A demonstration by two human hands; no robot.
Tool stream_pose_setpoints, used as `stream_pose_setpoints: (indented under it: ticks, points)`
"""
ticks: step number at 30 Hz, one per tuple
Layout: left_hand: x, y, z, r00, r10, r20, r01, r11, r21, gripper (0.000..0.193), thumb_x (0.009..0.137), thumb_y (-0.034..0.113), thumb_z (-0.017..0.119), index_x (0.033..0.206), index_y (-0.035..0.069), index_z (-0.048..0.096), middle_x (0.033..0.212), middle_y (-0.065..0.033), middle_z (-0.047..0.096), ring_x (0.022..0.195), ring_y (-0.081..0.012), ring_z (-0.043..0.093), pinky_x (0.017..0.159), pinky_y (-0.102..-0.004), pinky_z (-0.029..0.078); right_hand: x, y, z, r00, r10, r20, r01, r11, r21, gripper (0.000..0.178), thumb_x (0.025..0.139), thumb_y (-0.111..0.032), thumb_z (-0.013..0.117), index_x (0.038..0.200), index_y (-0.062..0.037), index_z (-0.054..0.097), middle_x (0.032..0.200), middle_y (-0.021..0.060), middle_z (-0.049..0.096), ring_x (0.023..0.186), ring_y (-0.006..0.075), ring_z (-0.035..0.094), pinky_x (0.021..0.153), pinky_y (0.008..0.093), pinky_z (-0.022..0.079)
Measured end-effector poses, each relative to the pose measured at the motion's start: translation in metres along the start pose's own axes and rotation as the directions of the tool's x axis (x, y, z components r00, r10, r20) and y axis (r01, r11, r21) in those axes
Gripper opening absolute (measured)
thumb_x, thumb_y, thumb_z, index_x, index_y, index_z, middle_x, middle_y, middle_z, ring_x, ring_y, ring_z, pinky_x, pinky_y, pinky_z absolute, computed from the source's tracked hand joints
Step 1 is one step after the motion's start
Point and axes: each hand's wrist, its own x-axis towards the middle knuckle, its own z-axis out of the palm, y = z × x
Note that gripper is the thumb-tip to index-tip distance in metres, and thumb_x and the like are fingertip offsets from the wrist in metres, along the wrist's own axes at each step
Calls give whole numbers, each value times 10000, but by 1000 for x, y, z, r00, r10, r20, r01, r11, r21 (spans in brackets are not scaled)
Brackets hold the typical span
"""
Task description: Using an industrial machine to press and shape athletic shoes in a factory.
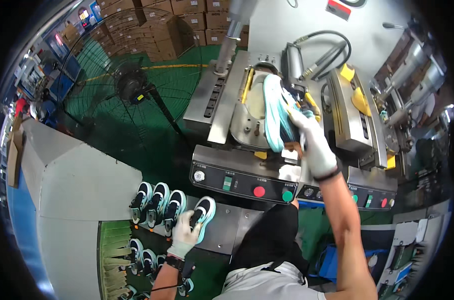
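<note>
My left hand [185, 234], in a white glove, grips a black sneaker with a white and pale teal sole [205, 211] at its opening. That sneaker stands at the right end of a row of similar sneakers [159, 202]. My right hand [311, 142], also gloved, is closed around the upper of another sneaker [273, 112], held on its side above the press bed [247, 122]. Its pale teal sole faces left, and my fingers hide part of the upper. I cannot tell whether this sneaker touches the bed.
Below the press runs a control panel [242, 182] with red and green buttons. A second press station [349, 117] stands to the right. At the left are a large caged fan [132, 85] and a grey chute [77, 175]. More sneakers [148, 261] sit lower down, beside green flaps. Cartons [162, 37] are stacked behind.
</note>
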Motion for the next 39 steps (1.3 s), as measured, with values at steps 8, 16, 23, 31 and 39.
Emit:
stream_pose_setpoints:
  ticks: [8, 16, 23, 31, 39]
  points:
    - [-36, -64, 48, 960, -158, 232, 214, 947, -241, 854, 740, 256, 825, 1437, 24, 390, 1345, -227, 552, 1217, -389, 560, 1004, -437, 482, 275, 84, -104, 998, -23, -62, -40, 539, -841, 95, 855, -121, 681, 945, -97, 699, 877, 109, 710, 783, 226, 705, 682, 351, 553]
    - [-48, -78, 40, 985, -68, 158, 98, 977, -188, 688, 748, 237, 827, 1329, 44, 513, 1384, -222, 545, 1197, -392, 594, 982, -431, 510, 286, 140, -34, 949, -198, -247, -180, 303, -936, 249, 777, -179, 643, 934, 5, 703, 916, 225, 709, 888, 309, 713, 763, 376, 539]
    - [-44, -79, 48, 984, -78, 163, 111, 974, -199, 677, 754, 232, 799, 1339, 61, 505, 1398, -195, 539, 1230, -379, 569, 1004, -441, 492, 172, 104, 12, 917, -396, 37, 148, 253, -956, 374, 925, -274, 571, 1125, 40, 602, 933, 181, 707, 780, 265, 677, 727, 379, 540]
    - [-39, -80, 62, 985, 1, 170, 40, 972, -232, 747, 700, 223, 843, 1338, 26, 506, 1385, -215, 538, 1276, -355, 544, 1060, -402, 446, -154, 150, -35, 890, -385, 243, 251, -31, -967, 818, 789, -185, 750, 1437, 115, 352, 1517, 312, 321, 1441, 439, 298, 1171, 532, 232]
    - [-22, -20, 37, 820, -263, 509, 408, 891, -198, 541, 815, 236, 811, 1267, 28, 598, 1119, -75, 699, 987, -136, 644, 916, -297, 504, -185, 181, -88, 982, -120, 142, 150, 57, -987, 938, 803, -340, 734, 1495, 86, 267, 1552, 322, 243, 1472, 461, 197, 1185, 574, 187]
